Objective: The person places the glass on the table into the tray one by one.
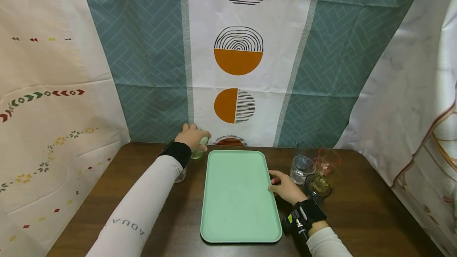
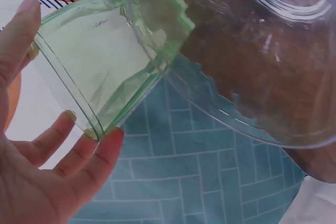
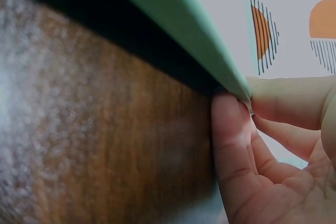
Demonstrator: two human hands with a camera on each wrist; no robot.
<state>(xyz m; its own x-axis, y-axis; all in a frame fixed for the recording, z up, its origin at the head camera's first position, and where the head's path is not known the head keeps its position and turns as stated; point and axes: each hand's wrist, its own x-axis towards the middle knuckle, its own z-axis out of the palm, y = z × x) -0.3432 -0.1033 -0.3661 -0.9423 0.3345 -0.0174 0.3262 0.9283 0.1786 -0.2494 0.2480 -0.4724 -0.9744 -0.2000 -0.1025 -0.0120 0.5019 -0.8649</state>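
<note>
At the back left of the table, my left hand (image 1: 191,138) grips a see-through green glass (image 1: 198,153). The left wrist view shows the thumb on one side of the green glass (image 2: 100,51) and several fingertips on the other. A clear glass (image 1: 181,175) stands nearer to me, partly hidden by the left wrist. A light green rectangular tray (image 1: 239,197) lies flat in the middle of the table. On its right edge, my right hand (image 1: 285,187) pinches the rim between thumb and fingers; the right wrist view shows this tray rim (image 3: 210,51) up close.
Right of the tray stand several glasses: a clear one (image 1: 302,168), a dark one (image 1: 317,187), a reddish one (image 1: 326,161) and another behind. The brown table (image 1: 371,205) ends at a patterned cloth backdrop (image 1: 153,50).
</note>
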